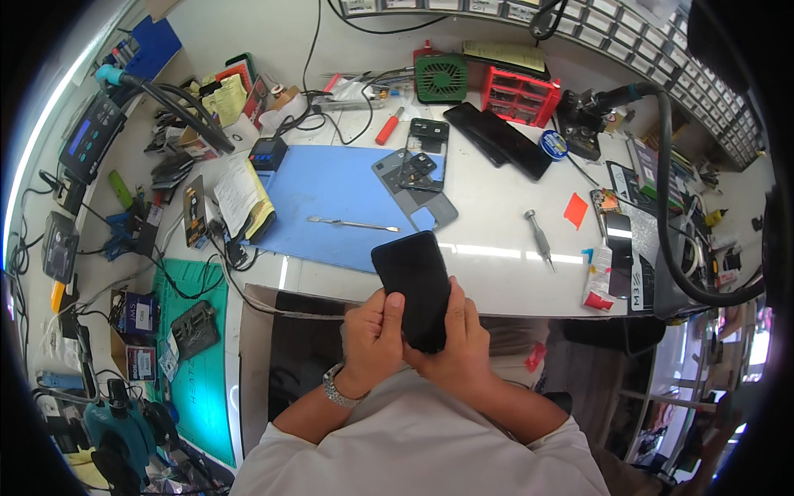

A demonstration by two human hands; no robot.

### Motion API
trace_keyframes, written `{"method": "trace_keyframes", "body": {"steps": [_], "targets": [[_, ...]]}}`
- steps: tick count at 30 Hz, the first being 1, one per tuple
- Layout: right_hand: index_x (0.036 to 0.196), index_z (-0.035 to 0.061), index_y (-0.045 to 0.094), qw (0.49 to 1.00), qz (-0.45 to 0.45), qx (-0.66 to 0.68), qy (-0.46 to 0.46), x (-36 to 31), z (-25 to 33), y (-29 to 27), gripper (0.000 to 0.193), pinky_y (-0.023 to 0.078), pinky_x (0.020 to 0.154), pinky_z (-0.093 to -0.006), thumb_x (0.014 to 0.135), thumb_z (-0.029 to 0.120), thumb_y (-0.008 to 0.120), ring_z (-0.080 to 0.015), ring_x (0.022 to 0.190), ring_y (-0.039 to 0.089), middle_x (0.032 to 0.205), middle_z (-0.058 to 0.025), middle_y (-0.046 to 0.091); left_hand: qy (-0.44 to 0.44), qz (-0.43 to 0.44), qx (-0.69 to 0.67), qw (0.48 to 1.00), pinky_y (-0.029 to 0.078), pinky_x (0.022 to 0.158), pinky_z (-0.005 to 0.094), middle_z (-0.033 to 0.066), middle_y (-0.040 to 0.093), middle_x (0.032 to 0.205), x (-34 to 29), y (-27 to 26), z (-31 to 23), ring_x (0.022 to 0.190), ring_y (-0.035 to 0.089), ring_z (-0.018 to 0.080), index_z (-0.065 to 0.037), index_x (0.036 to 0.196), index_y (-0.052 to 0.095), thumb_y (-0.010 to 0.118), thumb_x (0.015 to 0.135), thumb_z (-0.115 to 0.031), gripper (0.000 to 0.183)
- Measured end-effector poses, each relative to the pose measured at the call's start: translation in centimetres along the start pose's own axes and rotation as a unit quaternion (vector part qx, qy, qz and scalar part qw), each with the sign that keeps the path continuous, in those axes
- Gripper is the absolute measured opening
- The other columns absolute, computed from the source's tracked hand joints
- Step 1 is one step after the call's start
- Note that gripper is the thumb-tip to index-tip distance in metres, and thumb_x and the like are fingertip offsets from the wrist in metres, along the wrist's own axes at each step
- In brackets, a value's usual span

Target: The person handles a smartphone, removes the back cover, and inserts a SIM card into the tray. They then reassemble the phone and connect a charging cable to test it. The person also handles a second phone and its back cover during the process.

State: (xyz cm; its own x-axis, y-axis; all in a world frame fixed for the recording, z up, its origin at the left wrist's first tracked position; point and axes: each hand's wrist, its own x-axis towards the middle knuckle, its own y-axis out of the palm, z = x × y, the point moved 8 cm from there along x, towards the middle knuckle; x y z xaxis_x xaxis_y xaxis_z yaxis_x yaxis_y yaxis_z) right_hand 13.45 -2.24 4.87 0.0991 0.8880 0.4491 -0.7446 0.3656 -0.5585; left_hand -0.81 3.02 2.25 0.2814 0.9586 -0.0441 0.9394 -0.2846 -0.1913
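Between both hands I hold a black smartphone (416, 285), its dark screen side facing up and its top tilted to the left. My left hand (369, 335) grips the lower left edge, thumb along the side. My right hand (460, 339) is closed round the lower right edge. Beyond the phone, a thin metal pry tool (354, 223) lies on the blue mat (314, 186). A grey phone back panel (418, 202) and an opened phone (429, 136) with its camera parts lie at the mat's right side. A screwdriver (539, 238) rests on the white bench.
Two black phones (500, 140) lie near a red drawer box (519, 95) and a green fan (441, 78). A thick black hose (664, 182) arches over the right side. Papers (244, 198) and cables crowd the left. A lit green mat (194, 355) covers the side bench.
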Motion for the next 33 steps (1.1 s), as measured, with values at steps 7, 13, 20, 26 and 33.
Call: {"method": "trace_keyframes", "body": {"steps": [7,13,20,26,33], "targets": [[0.164,-0.0078,0.034,0.999,0.020,0.034,-0.016,1.2,0.0,-0.5,0.110,0.060,0.074,-0.0388,0.071,0.009,0.090,-0.0371,0.091,0.071,0.120,-0.0227,0.062,0.012,-0.018,-0.274,0.961,0.048,0.079,0.0212,-0.0007,0.071,0.110,-0.7,0.8,1.8,0.093,0.059,0.0026,0.002,0.139,0.062,0.050,0.119,-0.024,0.035],[0.163,-0.0106,0.033,0.998,0.024,-0.002,-0.059,0.0,0.3,0.2,0.104,0.061,0.071,-0.0386,0.078,0.011,0.089,-0.0353,0.088,0.068,0.114,-0.0226,0.061,0.043,-0.015,-0.197,0.979,0.056,0.095,0.0267,0.0137,0.076,0.128,-0.2,0.1,1.2,0.112,0.071,0.0143,0.008,0.145,0.060,0.063,0.108,0.004,0.037],[0.166,-0.0088,0.030,0.998,0.028,0.013,-0.060,-0.1,0.6,0.5,0.101,0.060,0.076,-0.0429,0.084,0.012,0.085,-0.0390,0.096,0.067,0.116,-0.0241,0.060,0.044,-0.034,-0.233,0.971,0.058,0.091,0.0274,0.0129,0.077,0.124,-0.6,-0.2,1.6,0.107,0.073,0.0155,0.007,0.142,0.062,0.069,0.108,-0.006,0.038],[0.158,-0.0012,0.044,0.977,0.057,0.203,0.039,1.8,-0.4,-0.5,0.079,0.058,0.093,-0.0366,0.093,0.011,0.086,-0.0279,0.105,0.072,0.121,-0.0201,0.067,0.076,-0.064,-0.210,0.973,0.053,0.096,0.0258,0.0093,0.077,0.119,-0.5,-2.0,1.5,0.107,0.069,0.0129,0.007,0.143,0.061,0.073,0.107,-0.011,0.042],[0.141,0.0009,0.047,0.824,0.034,0.518,0.225,-1.1,-5.3,1.3,0.045,0.055,0.096,-0.0302,0.102,-0.010,0.066,-0.0143,0.112,0.065,0.129,-0.0117,0.065,0.455,-0.207,-0.077,0.863,0.049,0.104,0.0552,0.0195,0.041,0.164,-5.2,-7.8,-14.2,0.129,0.057,0.0333,-0.010,0.145,0.061,0.069,0.106,-0.039,0.049]]}}
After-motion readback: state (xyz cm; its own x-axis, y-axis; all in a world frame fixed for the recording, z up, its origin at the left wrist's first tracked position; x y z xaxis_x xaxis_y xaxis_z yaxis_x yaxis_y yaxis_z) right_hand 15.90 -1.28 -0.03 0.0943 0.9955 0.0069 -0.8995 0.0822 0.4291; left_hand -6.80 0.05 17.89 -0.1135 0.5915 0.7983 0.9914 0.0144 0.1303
